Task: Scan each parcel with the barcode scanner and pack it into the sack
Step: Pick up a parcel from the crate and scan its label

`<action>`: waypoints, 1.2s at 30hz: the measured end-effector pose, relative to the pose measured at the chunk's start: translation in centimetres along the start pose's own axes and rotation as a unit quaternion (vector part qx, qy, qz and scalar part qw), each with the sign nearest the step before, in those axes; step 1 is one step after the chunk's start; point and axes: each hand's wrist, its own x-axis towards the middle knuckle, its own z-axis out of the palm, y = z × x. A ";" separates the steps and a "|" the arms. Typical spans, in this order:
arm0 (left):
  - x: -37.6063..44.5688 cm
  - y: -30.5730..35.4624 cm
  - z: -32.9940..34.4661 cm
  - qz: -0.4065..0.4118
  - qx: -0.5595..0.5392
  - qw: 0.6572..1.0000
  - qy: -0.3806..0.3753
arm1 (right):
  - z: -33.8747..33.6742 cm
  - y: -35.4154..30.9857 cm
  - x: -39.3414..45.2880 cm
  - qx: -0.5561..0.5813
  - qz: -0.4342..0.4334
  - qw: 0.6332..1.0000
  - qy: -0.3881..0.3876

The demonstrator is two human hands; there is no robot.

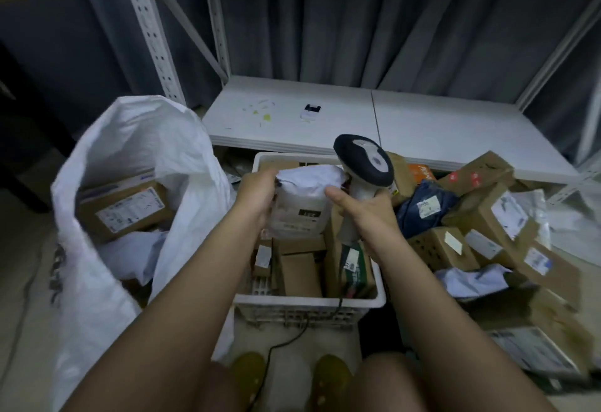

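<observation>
My left hand (257, 197) grips a white poly-bag parcel (302, 203) by its left edge, holding it above the white crate (309, 301). Its label faces me. My right hand (367, 213) holds the handle of the white and black barcode scanner (364, 164), whose head sits just right of the parcel's top; my thumb touches the parcel's right side. The open white sack (107, 184) stands at the left with a cardboard box (126, 210) and pale bags inside.
The crate holds several cardboard parcels (299, 272). A heap of boxes (494, 223) and a dark blue bag (426, 207) lies on the floor to the right. A low white shelf board (390, 125) runs behind. The scanner cable (292, 337) trails toward my feet.
</observation>
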 end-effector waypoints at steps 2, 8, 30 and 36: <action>-2.1 0.1 -0.9 -0.053 -0.018 0.998 -0.042 | 0.3 -0.6 -1.5 -0.010 -0.030 0.999 -0.028; -5.0 -1.6 -2.7 0.012 0.027 0.991 -0.130 | 2.0 0.9 -3.0 0.004 -0.003 0.999 0.033; -1.1 -6.4 -6.1 0.265 0.411 0.854 -0.178 | 1.0 2.8 -0.5 -0.126 -0.010 0.988 -0.085; -1.5 -6.4 -6.8 0.251 0.356 0.878 -0.199 | 1.1 3.5 -0.5 -0.185 0.057 0.976 -0.098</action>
